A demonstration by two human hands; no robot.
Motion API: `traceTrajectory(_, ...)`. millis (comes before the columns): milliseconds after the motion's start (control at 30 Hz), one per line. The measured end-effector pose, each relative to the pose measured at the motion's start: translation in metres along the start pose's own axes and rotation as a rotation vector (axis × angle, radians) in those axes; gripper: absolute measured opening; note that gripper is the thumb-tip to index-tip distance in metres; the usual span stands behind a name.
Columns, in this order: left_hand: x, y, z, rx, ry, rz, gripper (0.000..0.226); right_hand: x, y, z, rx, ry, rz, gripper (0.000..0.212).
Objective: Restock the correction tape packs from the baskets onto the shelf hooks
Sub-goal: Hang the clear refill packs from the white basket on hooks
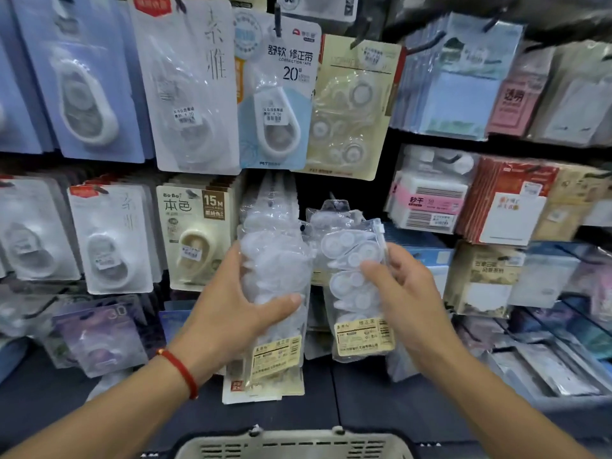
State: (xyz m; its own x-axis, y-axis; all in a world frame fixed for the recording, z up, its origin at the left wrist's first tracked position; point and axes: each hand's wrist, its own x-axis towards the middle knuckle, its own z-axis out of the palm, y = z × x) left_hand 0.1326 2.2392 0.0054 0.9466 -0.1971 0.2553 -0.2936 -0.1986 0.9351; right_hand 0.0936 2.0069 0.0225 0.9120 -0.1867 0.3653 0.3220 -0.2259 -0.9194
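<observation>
Packs of correction tape are in both hands in front of the shelf, and the risk runs from left to right. The left hand (231, 303), a red cord at its wrist, wraps fingers and thumb round a stack (275, 293) of clear bags that hangs down from a hook hidden above it; the stack is thick and slippery-looking, so if the grip loosens or pulls outward, the front bags could slide off the hook and drop toward the basket (291, 445) at the bottom edge. Just beside it, the right hand (407, 289) pinches a single pack (356, 276) by its right edge, thumb on the front and fingers behind. That hold on one side could let the pack twist, so that its hang hole at the top misses the hook tip. Whether this pack is already on a hook I cannot tell, since its top sits against dark shelf backing. Crowded neighbours, the cream 15M card (195, 233) to the left and the pink box (427, 200) to the right, could be knocked askew. Each pack is a soft transparent bag showing several white teardrop dispensers stacked inside, with a yellowish printed label near the bottom.
</observation>
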Motion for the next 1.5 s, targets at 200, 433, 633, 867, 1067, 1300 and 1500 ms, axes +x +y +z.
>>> traceTrajectory(200,0.005,0.001,-0.019,-0.019,0.125,0.052,0.081,0.023,-0.005,0.015,0.053,0.06,0.062,0.017)
traceTrajectory(433,0.004,-0.002,-0.026,-0.079,0.144,0.036,0.077,0.024,-0.009,0.017,0.114,0.067,0.152,0.015)
traceTrajectory(633,0.001,-0.005,-0.015,-0.212,0.067,-0.026,0.081,0.006,-0.002,0.024,-0.561,0.185,-0.185,0.038)
traceTrajectory(867,-0.006,-0.005,0.009,-0.39,-0.027,-0.06,0.07,-0.028,0.024,0.047,-0.245,-0.199,0.032,0.059)
traceTrajectory(1067,-0.002,-0.003,0.0,-0.446,-0.172,-0.103,0.074,-0.027,0.023,0.036,0.072,-0.126,0.071,0.017)
traceTrajectory(1300,0.002,-0.005,-0.003,-0.288,0.083,-0.037,0.05,-0.012,0.014,0.018,0.05,0.02,-0.006,0.019)
traceTrajectory(1500,0.002,-0.008,-0.006,-0.239,0.125,0.034,0.049,-0.007,0.012,0.013,0.118,0.021,0.098,0.02)
